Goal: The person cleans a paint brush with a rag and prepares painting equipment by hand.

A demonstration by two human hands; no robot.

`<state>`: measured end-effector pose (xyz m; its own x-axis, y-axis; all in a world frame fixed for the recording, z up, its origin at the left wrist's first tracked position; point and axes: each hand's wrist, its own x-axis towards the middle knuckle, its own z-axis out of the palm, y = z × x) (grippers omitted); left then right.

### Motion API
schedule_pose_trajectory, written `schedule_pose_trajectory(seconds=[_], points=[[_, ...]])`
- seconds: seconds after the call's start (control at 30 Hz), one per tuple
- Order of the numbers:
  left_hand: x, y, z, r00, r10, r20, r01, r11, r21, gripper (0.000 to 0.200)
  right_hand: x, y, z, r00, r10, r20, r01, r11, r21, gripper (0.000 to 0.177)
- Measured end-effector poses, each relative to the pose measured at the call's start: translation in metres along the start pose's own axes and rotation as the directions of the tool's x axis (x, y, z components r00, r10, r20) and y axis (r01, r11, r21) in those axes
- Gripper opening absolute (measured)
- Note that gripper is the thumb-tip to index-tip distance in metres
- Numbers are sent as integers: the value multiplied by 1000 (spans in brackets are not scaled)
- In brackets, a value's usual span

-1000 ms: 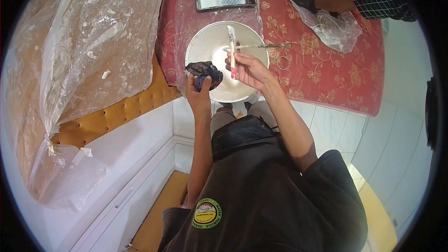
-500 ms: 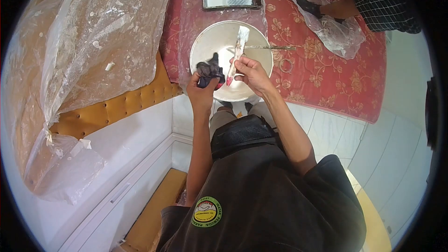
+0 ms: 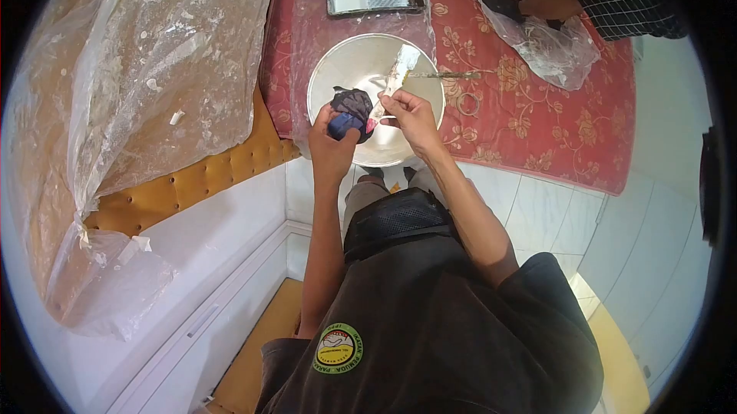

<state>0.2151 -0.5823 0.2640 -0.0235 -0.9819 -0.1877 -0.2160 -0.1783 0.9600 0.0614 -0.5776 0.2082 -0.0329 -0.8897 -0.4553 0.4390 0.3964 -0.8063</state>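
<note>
My left hand (image 3: 332, 155) clutches dark cloth (image 3: 351, 105). Right hand (image 3: 417, 124) pinches brush (image 3: 399, 70) over bucket (image 3: 324, 67), white end outward, probably keeping fingers clean.

Cannot see some of the fingers of the left hand (image 3: 332, 155) behind the dark cloth (image 3: 349, 116), nor the contents of its folds. Cannot make out contact or gap between the cloth and the lower end of the brush (image 3: 398, 76). Cannot trace the inner end of the thin stick (image 3: 459, 75) past the brush, nor see the tub's floor (image 3: 371, 93) fully behind hands and cloth. Cannot follow the checked sleeve (image 3: 623, 0) or plastic sheet (image 3: 176, 53) beyond the dark border, nor read the badge's small lettering (image 3: 338, 349).
</note>
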Motion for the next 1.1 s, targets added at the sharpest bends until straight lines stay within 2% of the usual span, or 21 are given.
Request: schedule_pose_trajectory(seconds=[0.07,0.1,0.17,0.3,0.33,0.37,0.4,0.43,0.47,0.5,0.57,0.6,0.63,0.67,0.73,0.8,0.87,0.9,1.0,1.07,1.1], points=[[2,-13,0,990,-111,-88,103,991,-82,30,1,3,-1,1000,-14,-6,14,1000,-1,14],[2,-6,1,990,-109,-87,102,992,-80,30,1,2,-1,999,-28,-29,28,1000,4,15],[1,9,3,987,-142,-79,151,979,133,19,1,2,-1,998,-41,-51,41,999,9,16],[14,-11,1,998,-2,-61,17,970,241,14,0,0,-4,995,-64,-74,64,998,-4,17],[18,-16,1,947,312,-76,-239,843,482,15,-1,0,-6,994,-86,-68,86,996,-10,17],[20,-21,1,808,589,-8,-425,592,685,15,-2,1,-7,994,-85,-74,85,996,-10,17],[21,-21,3,809,588,-4,-428,593,682,15,-3,1,-8,991,-109,-80,108,994,-26,17],[22,-21,4,934,339,-111,-270,875,403,16,-3,1,-8,987,-135,-86,131,990,-41,17],[23,-21,5,992,47,-119,-39,997,67,17,-4,-1,-9,987,-136,-89,133,990,-40,17],[23,-21,6,992,48,-116,-40,997,68,17,-5,-3,-8,987,-141,-77,138,990,-41,17],[24,-21,8,991,34,-127,-53,987,-150,21,-9,-9,-7,987,-147,-68,144,989,-40,17],[22,-16,9,992,36,-122,-54,987,-149,21,-12,-16,-4,985,-163,-62,160,986,-52,17],[18,-6,9,981,129,-143,-109,984,140,23,-13,-19,-3,983,-177,-56,174,983,-63,17],[14,4,10,965,224,-136,-149,896,417,26,-12,-16,-3,982,-177,-60,174,983,-61,17],[11,18,16,962,263,-78,-196,857,477,27,-6,-12,-4,972,-234,14,233,963,-133,19],[11,18,17,955,295,-22,-238,812,533,28,-5,-10,-3,975,-223,-8,220,967,-130,19],[21,10,14,998,53,-46,-45,986,158,29,-4,-12,-1,975,-220,-26,215,969,-126,20],[23,6,11,997,56,-45,-49,986,158,29,-3,-12,-1,971,-238,-3,236,963,-127,20],[21,1,9,995,86,-43,-75,973,218,27,-4,-12,-1,969,-245,27,246,958,-148,19],[14,10,11,975,216,-46,-168,860,482,23,-3,-14,3,970,-239,42,242,956,-167,17],[16,6,11,976,215,-46,-167,860,482,23,-2,-15,3,971,-231,57,237,950,-204,17]])
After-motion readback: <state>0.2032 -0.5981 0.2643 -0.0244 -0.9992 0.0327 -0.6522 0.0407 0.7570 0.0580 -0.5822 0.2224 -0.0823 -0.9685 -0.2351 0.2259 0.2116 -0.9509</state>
